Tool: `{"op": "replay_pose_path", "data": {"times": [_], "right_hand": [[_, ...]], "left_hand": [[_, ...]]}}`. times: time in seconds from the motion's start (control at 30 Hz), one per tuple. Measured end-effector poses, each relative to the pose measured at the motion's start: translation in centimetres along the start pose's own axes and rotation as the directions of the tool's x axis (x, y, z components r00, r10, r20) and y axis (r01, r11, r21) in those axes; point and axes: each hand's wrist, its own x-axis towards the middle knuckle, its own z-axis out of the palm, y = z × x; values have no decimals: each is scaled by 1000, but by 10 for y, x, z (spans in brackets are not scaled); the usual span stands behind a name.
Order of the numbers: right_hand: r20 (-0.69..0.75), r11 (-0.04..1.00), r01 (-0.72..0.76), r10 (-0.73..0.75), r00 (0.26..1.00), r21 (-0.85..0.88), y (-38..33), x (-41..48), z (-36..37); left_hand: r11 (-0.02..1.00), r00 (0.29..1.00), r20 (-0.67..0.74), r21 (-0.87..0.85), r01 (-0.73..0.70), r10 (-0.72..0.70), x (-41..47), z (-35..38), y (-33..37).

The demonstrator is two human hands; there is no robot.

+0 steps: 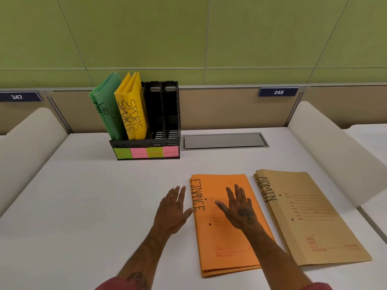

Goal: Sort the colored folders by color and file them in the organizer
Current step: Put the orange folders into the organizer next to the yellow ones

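Right hand (238, 206), fingers straight and spread, lies flat on or just above the orange folders (222, 243), whose long axis runs near-to-far, with the left hand (173, 208), equally flat, at their left edge, nearer the far-left organizer (146, 144).

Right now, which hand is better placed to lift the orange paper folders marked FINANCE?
Left, probably. The left hand sits at the left edge of the orange paper folders, thumb against it, ready to slip under. The right hand is spread open over the cover.
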Motion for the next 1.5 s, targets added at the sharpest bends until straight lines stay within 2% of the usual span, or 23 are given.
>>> {"op": "replay_pose_path", "data": {"times": [0.13,0.23,0.4,0.57,0.73,0.9,1.07,1.37,1.5], "right_hand": [[35,977,-162,159,987,138,16,-2,14],[77,958,-263,256,964,116,30,-7,23],[91,899,-420,411,907,122,50,-13,30],[17,857,-479,485,874,191,47,-8,29],[-77,812,-532,562,824,240,47,-3,21],[-60,775,-536,585,809,334,52,2,13],[-75,771,-552,600,796,318,49,1,9],[-48,774,-592,616,787,223,42,-1,4],[-65,736,-602,648,759,309,23,6,-7]], "left_hand": [[996,999,53,-91,18,-13,5,11,26],[959,987,122,-247,136,-109,7,22,39],[838,940,248,-437,326,-236,9,37,58],[795,918,283,-468,386,-280,11,45,71],[798,908,289,-445,407,-302,13,44,78],[796,921,273,-470,380,-278,16,41,87],[682,950,211,-662,312,-230,16,34,101],[611,953,217,-732,302,-211,12,20,107],[568,966,189,-782,256,-175,16,4,108]]}}
